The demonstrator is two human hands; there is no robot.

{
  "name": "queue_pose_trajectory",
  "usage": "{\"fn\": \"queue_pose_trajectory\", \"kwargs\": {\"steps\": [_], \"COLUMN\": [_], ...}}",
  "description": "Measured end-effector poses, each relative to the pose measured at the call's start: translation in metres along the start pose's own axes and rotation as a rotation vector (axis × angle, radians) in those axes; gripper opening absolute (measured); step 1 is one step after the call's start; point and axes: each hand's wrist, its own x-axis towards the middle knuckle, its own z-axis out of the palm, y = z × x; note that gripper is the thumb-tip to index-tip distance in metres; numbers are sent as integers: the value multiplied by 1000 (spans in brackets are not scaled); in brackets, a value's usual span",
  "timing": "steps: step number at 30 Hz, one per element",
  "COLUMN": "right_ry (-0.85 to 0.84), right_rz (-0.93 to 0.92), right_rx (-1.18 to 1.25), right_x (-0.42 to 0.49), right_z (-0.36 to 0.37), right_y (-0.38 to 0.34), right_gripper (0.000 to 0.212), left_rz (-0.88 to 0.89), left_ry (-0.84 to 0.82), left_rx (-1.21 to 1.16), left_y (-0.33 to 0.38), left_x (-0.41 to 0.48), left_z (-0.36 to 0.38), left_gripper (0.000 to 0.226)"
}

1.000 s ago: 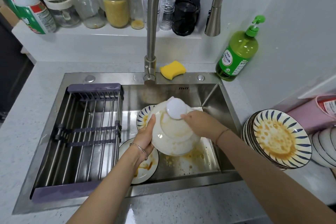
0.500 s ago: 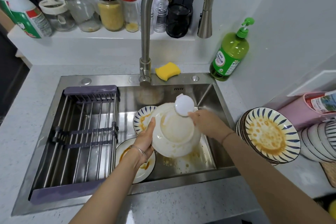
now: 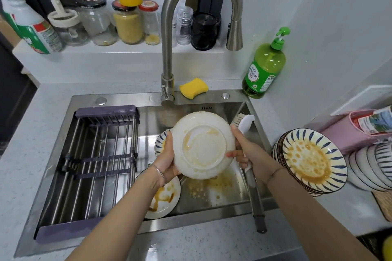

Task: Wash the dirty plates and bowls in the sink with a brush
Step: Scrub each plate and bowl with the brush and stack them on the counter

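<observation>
Hands (image 3: 167, 155) on plate (image 3: 203, 146); R (image 3: 253, 155) prob. w/brush (image 3: 245, 122)

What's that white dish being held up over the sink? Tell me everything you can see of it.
The round white ceramic-looking dish is held tilted above the steel sink, its underside towards the camera, showing a raised foot ring. Yellow-brown sauce smears streak the base and rim, and it looks wet. The left hand grips its left edge; fingers of the right hand, which also holds a white-headed brush, touch its right edge.
</observation>
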Motion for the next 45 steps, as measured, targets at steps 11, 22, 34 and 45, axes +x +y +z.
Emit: {"fn": "queue_pose_trajectory", "kwargs": {"steps": [11,22,34,45], "right_ry": [119,458,578,583], "right_rz": [-434,-497,-523,-463], "right_rx": [-217,-192,-216,-145], "right_x": [-20,-29,-14,-3], "right_z": [-55,-168,-230,-248], "right_y": [1,39,68,92], "right_gripper": [36,47,35,59], "left_rz": [36,485,425,396], "left_ry": [-34,-132,-161,-162], "left_rx": [232,563,683,870], "left_y": [26,-3,-56,-78], "left_x": [16,48,68,87], "left_z": [46,188,253,264], "left_gripper": [29,58,20,69]}}
